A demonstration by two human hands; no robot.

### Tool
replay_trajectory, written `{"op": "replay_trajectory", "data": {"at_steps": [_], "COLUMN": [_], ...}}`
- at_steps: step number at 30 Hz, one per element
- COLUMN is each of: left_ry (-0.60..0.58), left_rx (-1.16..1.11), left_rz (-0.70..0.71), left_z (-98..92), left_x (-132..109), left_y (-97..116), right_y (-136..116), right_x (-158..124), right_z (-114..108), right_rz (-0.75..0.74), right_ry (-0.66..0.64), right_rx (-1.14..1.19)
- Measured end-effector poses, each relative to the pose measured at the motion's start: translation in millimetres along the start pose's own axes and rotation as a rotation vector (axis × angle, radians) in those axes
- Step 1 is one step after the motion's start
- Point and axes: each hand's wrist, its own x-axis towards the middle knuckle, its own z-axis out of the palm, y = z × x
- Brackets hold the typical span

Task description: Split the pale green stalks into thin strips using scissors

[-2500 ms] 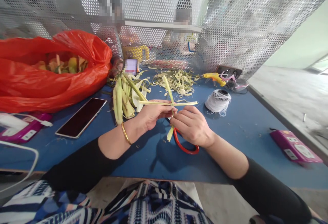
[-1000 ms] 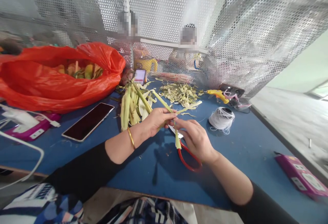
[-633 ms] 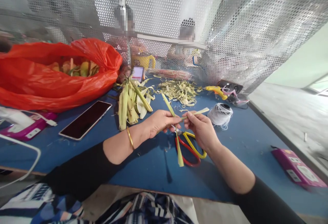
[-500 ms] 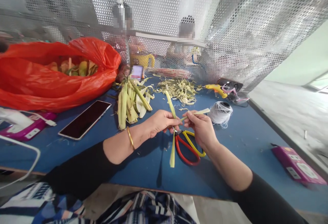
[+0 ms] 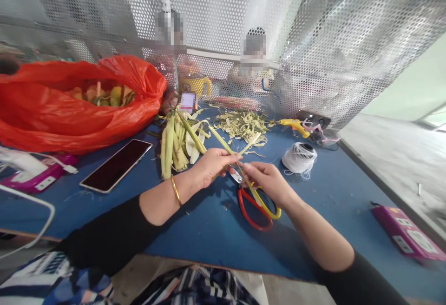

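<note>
My left hand (image 5: pixel 211 165) pinches crossed pale green leaf strips (image 5: pixel 228 146) above the blue table (image 5: pixel 195 221). My right hand (image 5: pixel 266 182) meets it at the crossing, fingers closed on the lower end of a strip. Red and yellow scissors (image 5: pixel 256 205) lie on the table just under my right hand. A gold bangle sits on my left wrist.
A bundle of leaf strips (image 5: pixel 176 140) and a heap of trimmings (image 5: pixel 242 123) lie beyond my hands. A white thread spool (image 5: pixel 298 157), yellow glue gun (image 5: pixel 294 126), black phone (image 5: pixel 116 164), red plastic bag (image 5: pixel 76 102) and pink boxes (image 5: pixel 406 233) surround them. People sit behind the perforated metal screen (image 5: pixel 313 49).
The long strip that hung down below my hands is folded up; my right hand moved down and left to the crossing. The scissors lie more exposed.
</note>
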Motion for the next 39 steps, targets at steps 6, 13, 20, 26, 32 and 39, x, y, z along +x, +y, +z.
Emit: {"op": "replay_trajectory", "data": {"at_steps": [6, 13, 20, 26, 32, 39], "left_ry": [0.064, -0.01, -0.264, -0.297, -0.155, -0.051], "left_rx": [0.016, 0.018, 0.358, 0.543, 0.342, -0.097], "left_rz": [0.029, -0.059, -0.039, -0.04, -0.088, -0.204], "left_z": [2.8, 3.6, 13.9, 21.4, 14.7, 10.0], "left_x": [2, -3, -20, -20, -12, -6], "left_y": [-3, 2, 0, -12, -12, -3], "right_y": [1, -5, -9, -7, -12, 6], "right_x": [-10, -12, -5, -1, -18, -20], "right_z": [12, -8, -11, 2, 2, 9], "right_rz": [-0.346, -0.556, -0.526, -0.371, -0.555, -0.868], "right_ry": [0.007, 0.104, 0.396, 0.189, 0.41, 0.417], "right_rx": [-0.41, -0.443, -0.41, -0.135, -0.286, -0.885]}}
